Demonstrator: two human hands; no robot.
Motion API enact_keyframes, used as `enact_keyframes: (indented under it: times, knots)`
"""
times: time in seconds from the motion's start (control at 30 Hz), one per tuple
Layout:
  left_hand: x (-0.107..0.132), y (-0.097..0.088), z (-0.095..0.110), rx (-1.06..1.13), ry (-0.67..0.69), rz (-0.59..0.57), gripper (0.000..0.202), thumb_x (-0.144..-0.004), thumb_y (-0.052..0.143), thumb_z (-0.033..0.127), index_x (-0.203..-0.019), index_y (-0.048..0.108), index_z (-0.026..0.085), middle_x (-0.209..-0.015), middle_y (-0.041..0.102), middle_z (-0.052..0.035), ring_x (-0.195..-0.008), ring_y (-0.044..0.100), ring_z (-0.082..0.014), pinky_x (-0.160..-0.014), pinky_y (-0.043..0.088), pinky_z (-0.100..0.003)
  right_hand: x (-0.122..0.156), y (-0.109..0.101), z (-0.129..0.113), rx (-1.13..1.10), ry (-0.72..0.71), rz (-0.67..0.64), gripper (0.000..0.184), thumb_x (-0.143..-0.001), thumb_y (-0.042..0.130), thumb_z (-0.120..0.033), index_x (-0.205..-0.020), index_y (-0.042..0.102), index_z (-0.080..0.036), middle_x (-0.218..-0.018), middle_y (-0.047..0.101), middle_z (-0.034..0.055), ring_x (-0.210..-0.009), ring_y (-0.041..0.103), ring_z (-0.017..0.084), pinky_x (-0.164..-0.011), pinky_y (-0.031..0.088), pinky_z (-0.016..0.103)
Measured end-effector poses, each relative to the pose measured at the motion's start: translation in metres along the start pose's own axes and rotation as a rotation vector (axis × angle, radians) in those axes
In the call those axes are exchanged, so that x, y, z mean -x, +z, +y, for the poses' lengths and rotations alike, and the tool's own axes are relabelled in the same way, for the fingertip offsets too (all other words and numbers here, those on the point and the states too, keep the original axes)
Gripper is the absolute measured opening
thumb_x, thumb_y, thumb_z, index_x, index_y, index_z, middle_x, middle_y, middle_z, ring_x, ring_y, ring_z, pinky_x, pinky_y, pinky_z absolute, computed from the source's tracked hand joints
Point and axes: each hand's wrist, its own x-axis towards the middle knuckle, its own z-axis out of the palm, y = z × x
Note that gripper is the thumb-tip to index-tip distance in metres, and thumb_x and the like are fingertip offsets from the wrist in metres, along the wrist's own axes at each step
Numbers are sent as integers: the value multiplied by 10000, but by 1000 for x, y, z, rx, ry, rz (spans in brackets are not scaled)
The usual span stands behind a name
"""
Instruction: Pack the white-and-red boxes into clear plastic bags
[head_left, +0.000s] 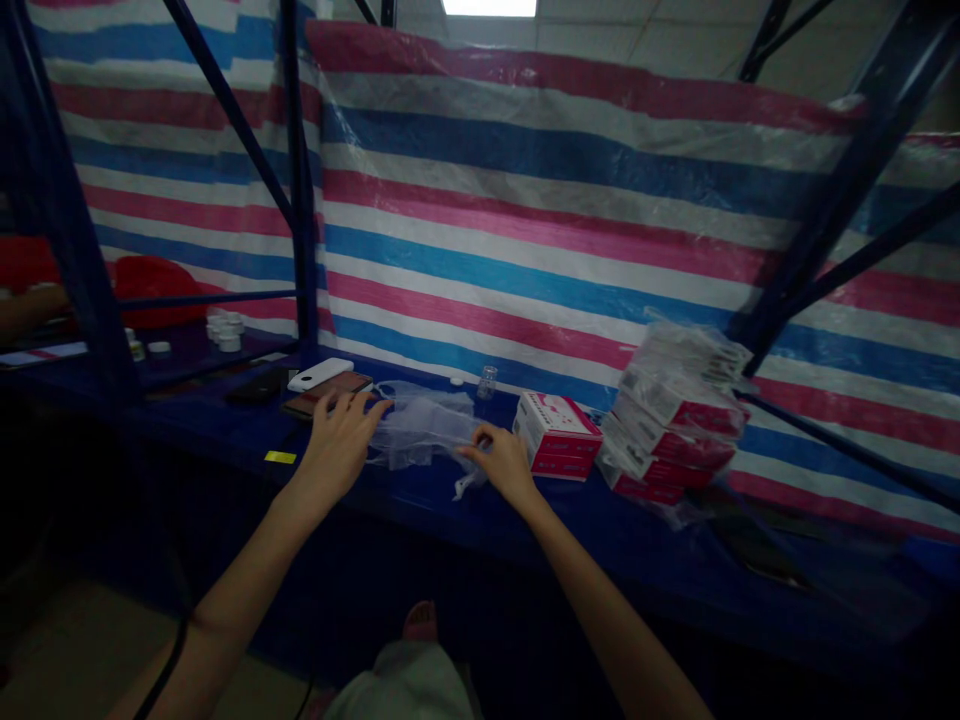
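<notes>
Well off to the left of my left hand, and farther from me, stands a cluster of small white jars. Nearer, just beyond my left fingers, lie a white flat device and a brown flat thing, and a yellow label sits just left of my wrist. My left hand is loosely spread, palm down, at the left end of the clear plastic bag; whether a fingertip touches the film I cannot tell.

The bag lies crumpled between my two hands. I judge it very light, limp and slick, with thin film that could cling to itself or tear under a hard tug. Its edges look the best place to hold, pinched gently with fingertips at opposite sides.

Beyond the gap between my hands are a white cap and a small clear bottle. My right hand has thumb and forefinger pinched on the bag's right edge, as far as the blur shows. Just right of it sits a red-and-white box, then a plastic-wrapped stack of boxes.
</notes>
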Motion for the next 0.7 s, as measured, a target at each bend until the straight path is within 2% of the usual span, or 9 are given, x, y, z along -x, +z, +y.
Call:
enact_keyframes:
  times: [0.07, 0.13, 0.2, 0.27, 0.33, 0.4, 0.5, 0.57, 0.7]
  knots:
    - [4, -9, 19, 5, 62, 158, 530, -768, 426, 56, -1261, 430, 251, -1322, 431, -118, -1201, 379, -317, -991, 113, -641, -1, 0, 2, -178, 12, -45, 224, -750, 575, -431, -737, 574, -207, -733, 633, -2, -706, 581, 164, -694, 402, 292]
    - [11, -13, 40, 76, 257, 295, 443, -818, 432, 132, -1231, 444, 293, -1328, 436, -79, -1210, 382, -290, -1011, 95, -634, -1, -2, 3, -307, -13, -71, 200, -760, 548, -405, -760, 561, -206, -733, 633, -7, -702, 584, 157, -673, 417, 274]
    - [18, -11, 58, 149, 528, 389, 321, -848, 413, 152, -1114, 521, 295, -1212, 543, -39, -1111, 484, -215, -1028, 243, -490, -1, -5, 0, -363, -43, -54, 172, -755, 543, -376, -781, 562, -207, -747, 633, -8, -716, 585, 157, -689, 428, 276]
    - [21, -4, 68, 162, 664, 344, 266, -865, 377, 139, -1030, 557, 246, -1095, 600, -51, -967, 561, -171, -925, 382, -354, 0, -11, -5, -375, -63, -28, 139, -752, 538, -332, -805, 570, -208, -780, 635, -5, -722, 584, 154, -695, 434, 277]
    - [19, 3, 70, 102, 567, 180, 282, -866, 337, 103, -1032, 552, 178, -1030, 606, -102, -853, 591, -180, -788, 442, -323, 2, -18, -11, -350, -82, -27, 116, -755, 518, -274, -830, 581, -210, -811, 640, -3, -722, 585, 150, -687, 432, 271]
    - [14, 8, 66, -1, 354, 16, 310, -850, 314, 58, -1058, 533, 125, -948, 605, -134, -750, 601, -200, -677, 456, -337, 4, -23, -14, -268, -105, -23, 124, -755, 500, -217, -834, 595, -215, -821, 645, -7, -725, 584, 148, -684, 424, 269]
    - [8, 10, 58, -111, 156, -125, 309, -834, 326, 31, -1066, 516, 107, -821, 595, -113, -651, 598, -214, -578, 448, -336, 6, -25, -16, -141, -150, -22, 160, -746, 488, -156, -821, 614, -216, -851, 649, -4, -749, 580, 149, -714, 413, 275]
    - [6, 11, 57, -116, 177, -144, 252, -837, 359, 43, -1005, 535, 106, -810, 589, -106, -700, 602, -225, -581, 451, -328, 6, -24, -16, -118, -182, -38, 192, -738, 480, -117, -831, 619, -210, -875, 650, 1, -764, 578, 146, -732, 411, 274]
    - [-4, 26, 63, -55, 501, -53, 208, -858, 408, 88, -1003, 554, 110, -997, 602, -121, -991, 553, -227, -783, 448, -324, 5, -24, -22, -131, -233, -73, 245, -725, 463, -48, -846, 610, -203, -872, 647, -8, -762, 578, 120, -744, 406, 244]
